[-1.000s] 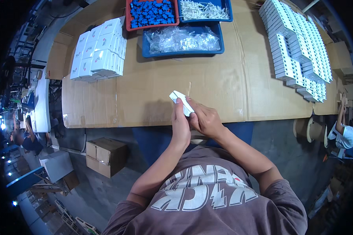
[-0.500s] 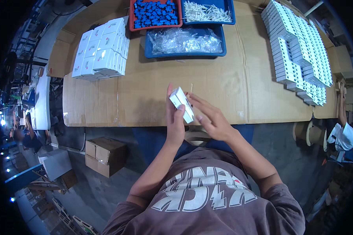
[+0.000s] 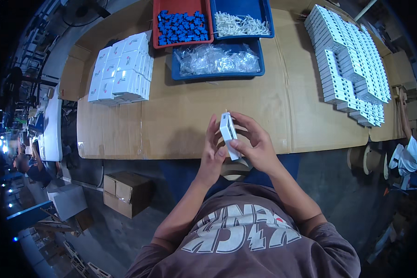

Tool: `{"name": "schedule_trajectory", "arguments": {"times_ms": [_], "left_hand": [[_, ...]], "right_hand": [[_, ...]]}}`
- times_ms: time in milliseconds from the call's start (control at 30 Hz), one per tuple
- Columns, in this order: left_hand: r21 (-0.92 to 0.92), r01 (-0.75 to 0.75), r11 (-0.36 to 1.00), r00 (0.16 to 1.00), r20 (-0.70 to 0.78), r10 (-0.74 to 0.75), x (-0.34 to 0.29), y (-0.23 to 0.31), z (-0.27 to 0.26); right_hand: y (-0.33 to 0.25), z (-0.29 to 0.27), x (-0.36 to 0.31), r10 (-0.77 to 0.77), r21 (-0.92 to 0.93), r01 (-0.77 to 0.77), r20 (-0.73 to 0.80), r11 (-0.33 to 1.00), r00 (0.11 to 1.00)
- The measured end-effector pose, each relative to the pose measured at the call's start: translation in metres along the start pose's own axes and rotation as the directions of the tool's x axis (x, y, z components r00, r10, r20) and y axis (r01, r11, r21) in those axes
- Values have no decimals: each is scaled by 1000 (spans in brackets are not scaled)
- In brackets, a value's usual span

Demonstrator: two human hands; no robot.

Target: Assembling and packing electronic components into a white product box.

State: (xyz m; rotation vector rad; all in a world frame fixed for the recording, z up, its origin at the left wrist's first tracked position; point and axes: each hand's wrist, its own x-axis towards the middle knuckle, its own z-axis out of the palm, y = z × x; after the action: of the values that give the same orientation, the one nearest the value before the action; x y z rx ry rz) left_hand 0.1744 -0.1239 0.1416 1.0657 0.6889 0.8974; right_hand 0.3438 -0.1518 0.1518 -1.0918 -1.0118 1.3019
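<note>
A small white box (image 3: 227,130) is held between my hands, over the front edge of the cardboard-covered table. It stands tilted, one narrow side toward me, and a dark gap or slot runs along its right side. My left hand (image 3: 211,157) closes on the box from the left, its thumb by the lower part. From the right, my right hand (image 3: 257,144) grips it, thumb pressed on the lower right side and fingers curled behind the upper part. What lies inside the box is hidden.
Stacked white boxes (image 3: 120,69) stand at the left, and long rows of white boxes (image 3: 352,69) at the right. Behind are a red tray (image 3: 161,46) of blue parts, a blue tray (image 3: 268,18) of white pieces and another blue tray (image 3: 217,76) of clear plastic bags. A carton (image 3: 125,192) sits on the floor.
The box has come nearer to me, turned more upright. My right hand has closed on its right side, where before it was beside the box with fingers extended.
</note>
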Motion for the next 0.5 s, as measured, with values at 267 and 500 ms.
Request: {"name": "schedule_trajectory", "arguments": {"times_ms": [267, 500], "left_hand": [[199, -108, 974, 994, 14, 108, 2, 7, -9], [571, -358, 739, 905, 17, 425, 4, -9, -4]], "right_hand": [[-6, 2, -3, 124, 125, -120, -24, 985, 992], [-11, 34, -2, 248, 260, -241, 5, 935, 969]]}}
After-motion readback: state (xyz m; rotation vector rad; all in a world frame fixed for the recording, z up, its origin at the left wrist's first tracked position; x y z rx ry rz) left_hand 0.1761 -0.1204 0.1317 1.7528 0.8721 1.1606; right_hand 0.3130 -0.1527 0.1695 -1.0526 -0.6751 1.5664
